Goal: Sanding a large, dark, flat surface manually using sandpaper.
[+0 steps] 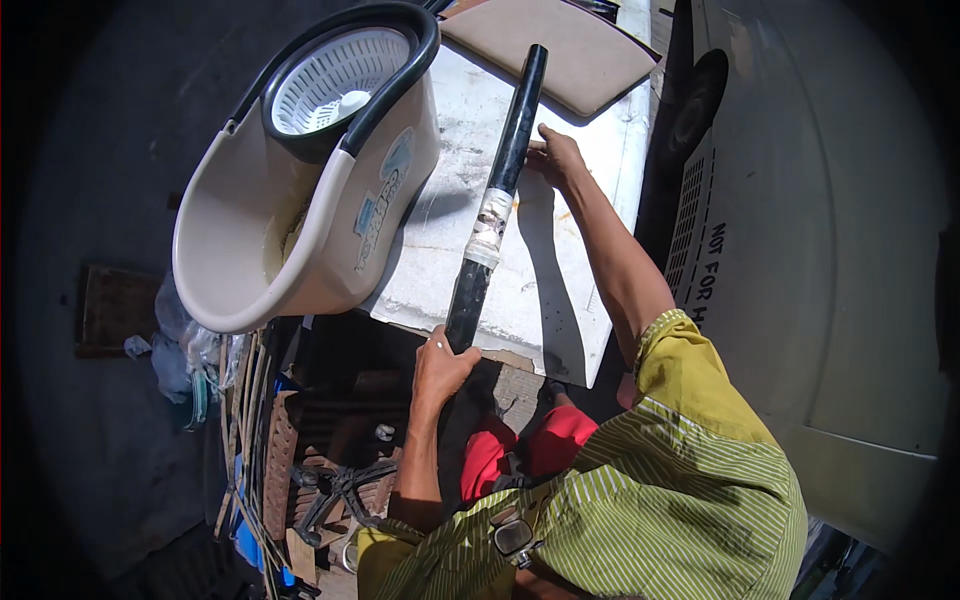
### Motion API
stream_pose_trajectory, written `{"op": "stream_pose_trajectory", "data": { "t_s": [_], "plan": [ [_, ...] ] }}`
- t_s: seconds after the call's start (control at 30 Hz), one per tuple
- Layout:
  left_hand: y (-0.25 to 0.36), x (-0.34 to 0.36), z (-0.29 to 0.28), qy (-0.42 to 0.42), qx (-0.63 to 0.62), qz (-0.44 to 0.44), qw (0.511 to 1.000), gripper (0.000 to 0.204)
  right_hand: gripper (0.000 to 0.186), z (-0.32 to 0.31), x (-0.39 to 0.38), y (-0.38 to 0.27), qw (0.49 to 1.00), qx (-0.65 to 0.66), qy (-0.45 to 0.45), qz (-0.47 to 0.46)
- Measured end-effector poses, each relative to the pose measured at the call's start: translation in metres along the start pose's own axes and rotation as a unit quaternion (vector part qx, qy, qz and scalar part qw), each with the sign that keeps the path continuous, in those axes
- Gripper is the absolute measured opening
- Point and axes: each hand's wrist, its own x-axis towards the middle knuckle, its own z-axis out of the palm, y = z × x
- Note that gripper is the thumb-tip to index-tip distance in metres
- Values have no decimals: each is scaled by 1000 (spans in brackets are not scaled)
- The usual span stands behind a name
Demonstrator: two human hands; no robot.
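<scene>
A long black pipe (516, 130) slants over the white tabletop, with a pale, torn-looking wrapping (489, 225) around its middle. My left hand (440, 372) is closed around the pipe's near end. Farther up, my right hand (558, 158) holds the pipe from its right side; the thumb shows, while the fingertips go out of sight behind the pipe. The pipe's far end points up and away from me, and its shadow falls on the table to the right.
A beige mop bucket (330, 290) with a white spinner basket (345, 75) stands left of the pipe. The white table (590, 240) carries a tan flat panel (560, 50) at its far end. A pale vehicle (820, 230) borders the right. Sticks and a black chair base (345, 490) lie lower left.
</scene>
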Motion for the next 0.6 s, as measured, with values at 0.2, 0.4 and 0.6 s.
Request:
{"op": "stream_pose_trajectory", "data": {
  "t_s": [0.2,0.4,0.6],
  "plan": [
    [12,-4,5,14,-9,-5,1000,45,46,-28,30,-6,977,206,50,-24],
    [23,2,8,36,-4,-3,999,41,44,-44,69,-42,967,237,56,-73],
    [40,17,7,43,22,-34,998,40,38,-50,95,-53,973,222,62,-6]
  ]
}}
